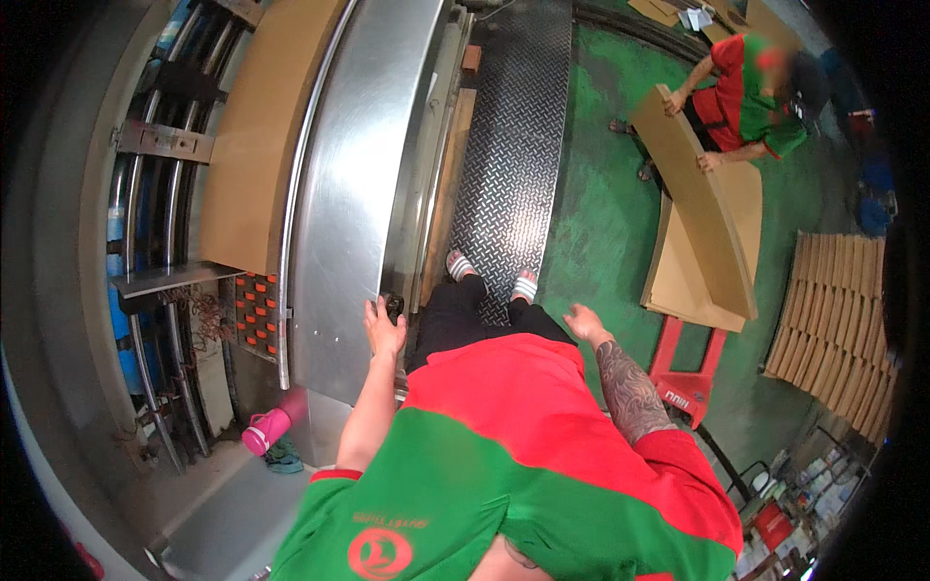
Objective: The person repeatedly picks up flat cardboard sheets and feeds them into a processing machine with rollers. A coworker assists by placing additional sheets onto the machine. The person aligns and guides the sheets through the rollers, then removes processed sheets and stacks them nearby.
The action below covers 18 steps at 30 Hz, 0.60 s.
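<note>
A: Where's the left hand (384, 327)?
B: Fingers spread, resting on the near edge of the steel panel (349, 194), just beside a dark knob (395, 308).
A: How does the panel run?
B: Long axis near to far, left of the body.
A: And the right hand (585, 322)?
B: Open, empty, well apart on the right.

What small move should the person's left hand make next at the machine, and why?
Probably close the fingers on the small dark knob. The left hand rests open at the steel panel's edge beside that knob, while the right hand hangs free, touching nothing.
</note>
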Each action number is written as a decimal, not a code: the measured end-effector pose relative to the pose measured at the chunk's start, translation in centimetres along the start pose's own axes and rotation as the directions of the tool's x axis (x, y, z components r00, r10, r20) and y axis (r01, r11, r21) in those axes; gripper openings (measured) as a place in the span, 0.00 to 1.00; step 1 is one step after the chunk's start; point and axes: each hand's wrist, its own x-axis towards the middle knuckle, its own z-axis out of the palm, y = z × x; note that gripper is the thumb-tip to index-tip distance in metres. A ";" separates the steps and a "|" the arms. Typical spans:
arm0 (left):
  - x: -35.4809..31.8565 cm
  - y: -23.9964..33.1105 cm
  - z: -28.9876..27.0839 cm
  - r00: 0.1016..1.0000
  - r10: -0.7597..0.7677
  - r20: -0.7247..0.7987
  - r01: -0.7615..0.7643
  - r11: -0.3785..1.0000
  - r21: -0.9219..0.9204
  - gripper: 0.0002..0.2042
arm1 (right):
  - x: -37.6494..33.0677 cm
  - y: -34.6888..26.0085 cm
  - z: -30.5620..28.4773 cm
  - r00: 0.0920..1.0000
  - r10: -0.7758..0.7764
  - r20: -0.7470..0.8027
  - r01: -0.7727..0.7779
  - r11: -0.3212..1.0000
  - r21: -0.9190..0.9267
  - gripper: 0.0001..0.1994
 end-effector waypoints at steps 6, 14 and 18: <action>-4.1 1.9 1.6 0.996 -0.092 0.018 0.093 0.983 -0.160 0.40 | -0.3 5.7 1.3 0.986 0.159 0.058 -0.157 0.987 -0.041 0.29; -0.9 -0.2 0.8 0.959 -0.254 0.124 0.263 0.963 -0.062 0.42 | -0.8 2.6 -1.1 0.982 0.136 -0.134 -0.091 0.950 0.298 0.29; 3.0 -1.1 0.0 0.948 -0.295 0.115 0.310 0.939 -0.149 0.42 | -1.4 1.5 -0.9 0.988 0.138 -0.070 -0.124 0.977 0.172 0.29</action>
